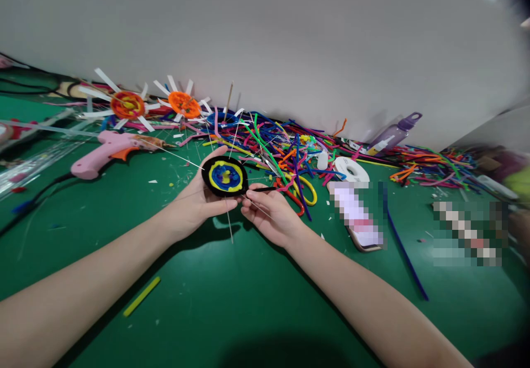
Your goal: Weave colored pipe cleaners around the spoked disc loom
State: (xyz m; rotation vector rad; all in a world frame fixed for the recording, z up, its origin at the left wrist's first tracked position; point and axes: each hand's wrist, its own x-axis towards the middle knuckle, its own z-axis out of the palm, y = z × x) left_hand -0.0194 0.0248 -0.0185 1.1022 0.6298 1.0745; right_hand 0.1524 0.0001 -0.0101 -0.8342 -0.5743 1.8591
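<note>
Left hand: my left hand (196, 205) is half curled round the disc (226, 175), thumb below it, fingers behind.
Right hand: my right hand (271, 216) is nearly closed, thumb and fingertips pinching the black strand (265, 189) at the disc's right edge.
Disc: between my hands, black outside, yellow ring, blue middle, thin spokes (230, 227) sticking out.
Beyond my left hand: pink glue gun (97, 155), two orange discs (184, 104) with white strips.
Beyond my right hand: heaped coloured stems (285, 147).
Right of my right hand: phone (356, 213).
Nearer me than my left hand: yellow stick (141, 296).
</note>
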